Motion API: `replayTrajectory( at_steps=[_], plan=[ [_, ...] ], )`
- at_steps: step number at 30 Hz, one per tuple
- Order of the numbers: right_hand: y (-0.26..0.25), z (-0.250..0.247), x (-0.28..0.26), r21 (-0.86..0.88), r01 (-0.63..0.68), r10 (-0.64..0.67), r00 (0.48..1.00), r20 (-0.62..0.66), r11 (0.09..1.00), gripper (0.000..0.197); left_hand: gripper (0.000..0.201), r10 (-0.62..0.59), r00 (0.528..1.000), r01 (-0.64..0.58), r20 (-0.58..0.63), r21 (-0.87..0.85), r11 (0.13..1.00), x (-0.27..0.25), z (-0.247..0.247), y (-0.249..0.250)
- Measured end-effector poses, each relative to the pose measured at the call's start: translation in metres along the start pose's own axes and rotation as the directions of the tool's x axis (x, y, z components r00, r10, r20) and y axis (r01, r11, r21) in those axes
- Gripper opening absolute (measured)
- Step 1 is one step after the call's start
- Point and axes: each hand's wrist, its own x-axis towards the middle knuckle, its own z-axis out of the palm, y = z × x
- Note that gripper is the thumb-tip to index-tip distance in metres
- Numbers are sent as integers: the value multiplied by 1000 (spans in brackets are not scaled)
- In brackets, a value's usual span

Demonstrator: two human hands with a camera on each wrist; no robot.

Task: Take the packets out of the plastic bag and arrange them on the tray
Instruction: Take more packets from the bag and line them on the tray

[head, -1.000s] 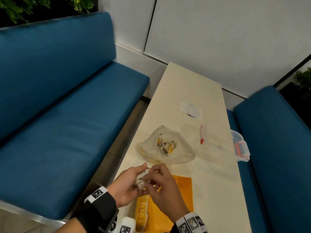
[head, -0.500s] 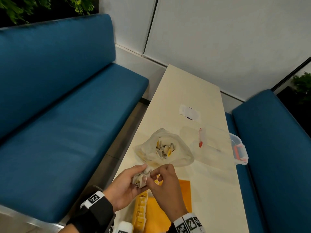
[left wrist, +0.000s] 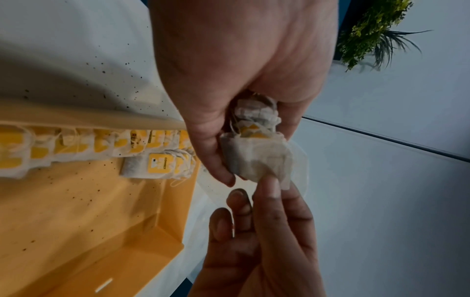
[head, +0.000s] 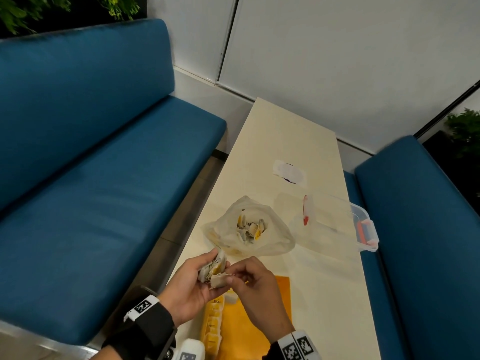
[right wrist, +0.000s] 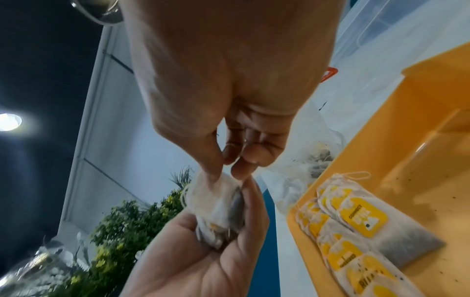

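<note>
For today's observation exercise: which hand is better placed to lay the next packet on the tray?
Right. The right hand already pinches one packet from the bunch that the left hand grips, and hovers over the tray.

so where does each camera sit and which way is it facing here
Head: on the head, looking down the table; both hands show.
Left wrist: along the left hand gripping a bunch of packets.
Right wrist: along the right hand pinching one packet.
Shared: all show the yellow tray.
</note>
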Motion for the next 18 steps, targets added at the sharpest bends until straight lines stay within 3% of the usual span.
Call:
replayTrajectory(
  at_steps=[4, 9, 13, 15, 18],
  plan=[
    [4, -11, 4, 92, -54, 51, 998, 34, 994, 22, 26, 33, 999, -36, 37, 62, 997, -1, 0, -3],
    [2, -14, 3, 290, -156, 148, 988, 51, 944, 10, 49, 102, 994, -108, 44, 173, 979, -1, 1, -7],
    [-1, -6, -1, 388, -252, 259, 965, 35, 887, 33, 55, 229, 973, -215, -37, 227, 950, 4, 1, -9],
    [-2, -2, -2, 363, -277, 292, 956, 16, 890, 41, 51, 294, 954, -271, -61, 245, 931, 4, 3, -9],
    [-1, 4, -2, 279, -252, 276, 960, -52, 927, 25, 50, 347, 935, -321, -70, 240, 916, 4, 7, -9]
  ],
)
